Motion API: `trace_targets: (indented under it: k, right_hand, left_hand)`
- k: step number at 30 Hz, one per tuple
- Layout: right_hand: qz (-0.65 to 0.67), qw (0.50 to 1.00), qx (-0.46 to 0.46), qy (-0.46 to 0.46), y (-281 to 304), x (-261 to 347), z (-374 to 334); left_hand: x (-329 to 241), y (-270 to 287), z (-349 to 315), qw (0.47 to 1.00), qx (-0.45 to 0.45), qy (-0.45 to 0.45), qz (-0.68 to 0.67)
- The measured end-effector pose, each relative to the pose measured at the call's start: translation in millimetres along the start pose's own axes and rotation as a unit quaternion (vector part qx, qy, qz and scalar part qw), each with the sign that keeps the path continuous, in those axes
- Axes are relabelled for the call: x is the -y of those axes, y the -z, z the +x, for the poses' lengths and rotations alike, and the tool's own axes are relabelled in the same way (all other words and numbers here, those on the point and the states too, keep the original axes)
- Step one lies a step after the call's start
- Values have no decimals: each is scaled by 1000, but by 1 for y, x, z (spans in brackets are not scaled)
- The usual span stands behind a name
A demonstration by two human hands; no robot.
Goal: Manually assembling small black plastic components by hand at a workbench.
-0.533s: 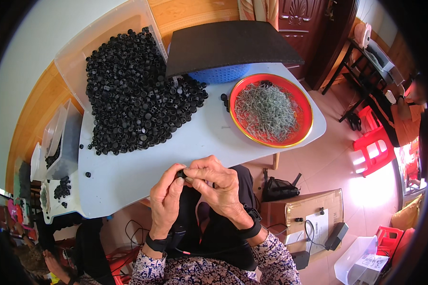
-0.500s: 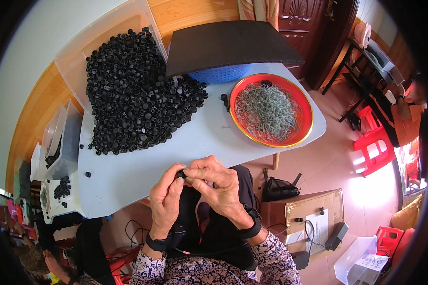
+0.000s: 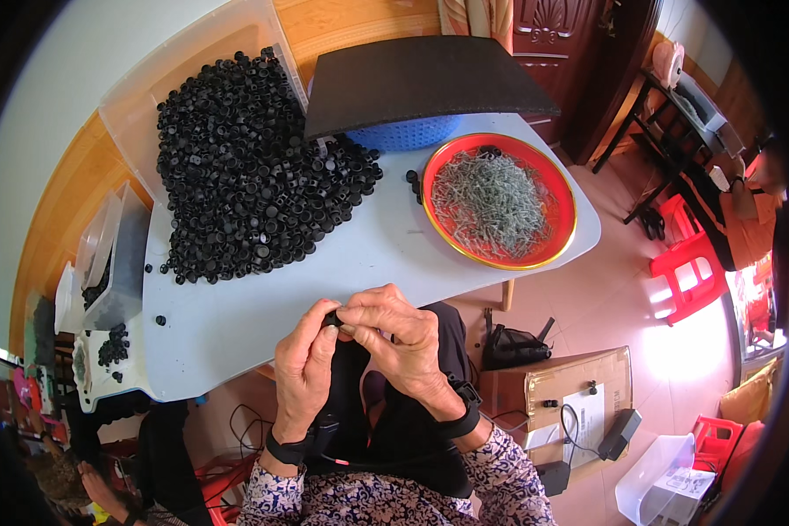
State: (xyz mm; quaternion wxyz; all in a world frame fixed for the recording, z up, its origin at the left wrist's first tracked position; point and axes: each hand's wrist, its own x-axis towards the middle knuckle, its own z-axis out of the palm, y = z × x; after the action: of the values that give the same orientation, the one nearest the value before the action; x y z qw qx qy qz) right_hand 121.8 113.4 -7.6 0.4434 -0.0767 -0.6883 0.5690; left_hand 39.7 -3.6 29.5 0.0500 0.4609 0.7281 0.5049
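Note:
Between my hands, just off the table's near edge, is a small black plastic part [image 3: 331, 320]. My left hand [image 3: 303, 364] pinches it between thumb and fingertips. My right hand [image 3: 399, 342] meets it from the other side with thumb and forefinger closed; the fingers hide most of the part and anything small beside it. Beyond my hands a large heap of round black plastic parts [image 3: 245, 184] spreads from a tipped clear bin [image 3: 136, 110]. To the right of the heap, a red bowl [image 3: 568, 197] holds many thin silvery metal pins or screws [image 3: 491, 206].
A black board [image 3: 430, 83] lies over a blue basket [image 3: 403, 134] at the back of the pale table [image 3: 228, 329]. Right of my knees stands a cardboard box [image 3: 517, 386] with a cable and black adapter [image 3: 621, 436]. Red stools [image 3: 688, 276] and another person [image 3: 745, 219] are farther right.
My hands stay together on the black part, with hardly any visible movement. The view has shifted very slightly.

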Motion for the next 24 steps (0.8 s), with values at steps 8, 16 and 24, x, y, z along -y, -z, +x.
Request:
trace_targets:
  k: [8,16,24]
  right_hand:
    - [-2,1000,-16,-8,-4,4,1]
    - [-6,999,-1,-39,0,7,-1]
    - [63,993,-10,-104,-4,1,-7]
  left_hand:
    - [2,-3,-2,999,-28,-16,12]
    - [2,-4,-5,999,-22,30,-37]
    - [4,-3,-4,991,-7,83,-103]
